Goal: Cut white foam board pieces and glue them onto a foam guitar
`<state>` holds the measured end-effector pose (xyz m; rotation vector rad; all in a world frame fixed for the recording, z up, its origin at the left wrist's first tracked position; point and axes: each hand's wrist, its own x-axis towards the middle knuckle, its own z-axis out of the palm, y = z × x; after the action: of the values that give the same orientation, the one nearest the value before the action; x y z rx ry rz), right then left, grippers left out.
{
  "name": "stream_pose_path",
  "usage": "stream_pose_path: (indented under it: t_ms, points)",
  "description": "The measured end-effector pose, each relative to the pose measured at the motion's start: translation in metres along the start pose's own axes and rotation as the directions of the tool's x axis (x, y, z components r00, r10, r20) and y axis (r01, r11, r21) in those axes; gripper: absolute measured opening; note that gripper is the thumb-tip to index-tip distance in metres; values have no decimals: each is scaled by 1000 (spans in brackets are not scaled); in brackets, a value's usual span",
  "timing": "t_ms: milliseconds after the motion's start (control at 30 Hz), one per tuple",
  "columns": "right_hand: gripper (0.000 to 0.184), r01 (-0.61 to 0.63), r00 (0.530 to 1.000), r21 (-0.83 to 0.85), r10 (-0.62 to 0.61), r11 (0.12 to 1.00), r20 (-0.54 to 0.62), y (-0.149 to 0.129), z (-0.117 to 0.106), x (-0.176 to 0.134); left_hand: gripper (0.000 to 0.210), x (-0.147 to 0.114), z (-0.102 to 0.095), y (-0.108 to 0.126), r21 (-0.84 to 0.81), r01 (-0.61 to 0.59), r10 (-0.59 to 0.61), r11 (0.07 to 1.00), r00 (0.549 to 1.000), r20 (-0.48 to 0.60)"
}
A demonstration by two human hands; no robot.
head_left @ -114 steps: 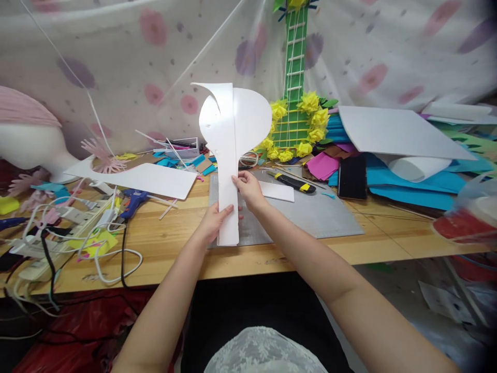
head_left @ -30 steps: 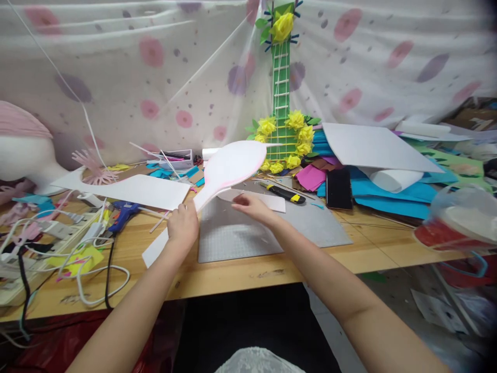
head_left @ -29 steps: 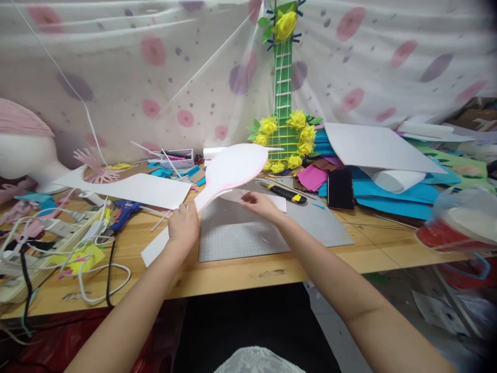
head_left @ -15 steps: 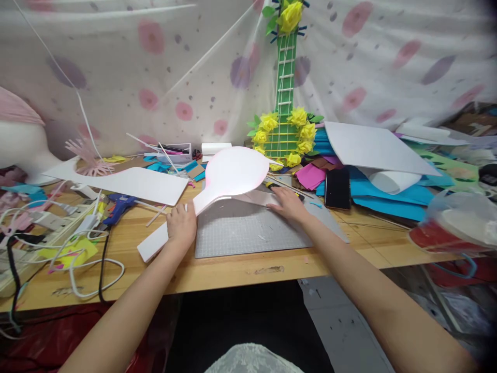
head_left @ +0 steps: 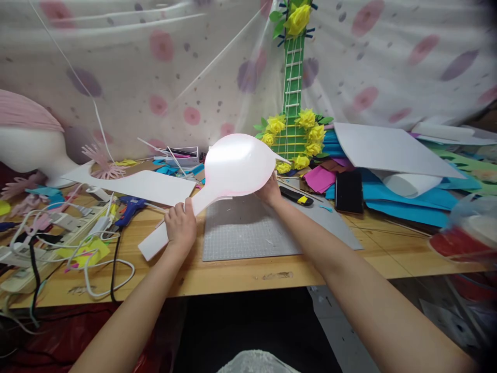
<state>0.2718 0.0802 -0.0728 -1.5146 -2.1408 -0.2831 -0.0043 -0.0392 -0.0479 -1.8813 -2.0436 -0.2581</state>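
Observation:
A white paddle-shaped foam-board cutout (head_left: 238, 163), with a rounded head and a long straight handle, is tilted over the grey cutting mat (head_left: 248, 233). My left hand (head_left: 181, 224) is wrapped round its handle, whose end sticks out at the lower left. My right hand (head_left: 269, 192) is at the right underside of the rounded head. Its fingers are mostly hidden behind the board, so its grip cannot be seen. Just right of that hand lies a black and yellow utility knife (head_left: 297, 196) on the mat.
To the left are a white offcut (head_left: 155, 187), a blue glue gun (head_left: 130, 207) and tangled cables on a power strip (head_left: 73, 233). A green paper guitar with yellow flowers (head_left: 294, 98) stands behind. On the right are a phone (head_left: 348, 191), blue sheets (head_left: 399, 204) and a plastic cup (head_left: 466, 233).
My right hand has moved left from the mat to beneath the cutout's rounded head. The head has risen slightly, and the knife is now more exposed. My left hand keeps hold of the handle.

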Motion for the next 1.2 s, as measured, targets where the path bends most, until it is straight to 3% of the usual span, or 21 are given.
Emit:
stream_pose_path:
  t_ms: [100, 167, 300, 433, 600, 667, 733, 800, 867, 933, 967, 1000, 1067, 1133, 1200]
  points:
    - [51, -196, 977, -23, 193, 980, -90, 3, 2, 12, 45, -2, -1, 2, 12, 6, -6, 1000, 1000, 7]
    - [47, -265, 963, -32, 263, 964, -56, 11, 3, 7, 44, -5, -1, 4, 25, -4, 4, 1000, 1000, 20]
    - [39, -248, 967, -77, 251, 966, 39, 36, -3, -29, 42, -9, 3, 9, 5, -58, 58, 998, 997, 42]
    - [44, -295, 945, -174, 314, 939, 93, 58, -20, -64, 42, -8, 8, 20, -31, -104, 106, 994, 991, 78]
    - [43, -345, 896, -277, 403, 897, 187, 65, -38, -76, 47, -4, 9, 35, -35, -129, 132, 991, 983, 126]
    - [40, -418, 872, -231, 459, 879, 171, 68, -44, -77, 47, -3, 10, 36, -35, -143, 147, 989, 980, 138]
    - [38, -546, 819, -92, 553, 833, 154, 74, -51, -82, 47, -3, 11, 36, -32, -161, 164, 986, 976, 140]
    - [38, -708, 706, 151, 685, 690, 182, 82, -62, -88, 47, -3, 13, 37, -31, -177, 179, 984, 974, 137]
    - [38, -797, 554, 439, 791, 415, 259, 89, -73, -96, 49, -4, 16, 39, -35, -186, 189, 982, 972, 137]
    - [34, -744, 449, 649, 836, 156, 314, 92, -85, -103, 55, -5, 17, 43, -47, -210, 214, 977, 967, 141]
    - [32, -699, 426, 710, 848, 88, 314, 92, -90, -105, 60, -6, 18, 45, -54, -226, 231, 973, 963, 141]
    - [31, -661, 423, 748, 855, 64, 300, 91, -94, -107, 64, -7, 19, 47, -60, -242, 248, 968, 959, 140]
    - [31, -617, 460, 781, 851, 102, 252, 85, -101, -108, 67, -10, 19, 50, -64, -268, 275, 961, 952, 136]
    - [34, -585, 550, 787, 809, 196, 207, 77, -106, -107, 64, -12, 19, 51, -58, -280, 285, 958, 949, 133]
    - [35, -544, 690, 771, 699, 333, 185, 67, -110, -104, 59, -13, 18, 51, -57, -295, 300, 954, 945, 130]
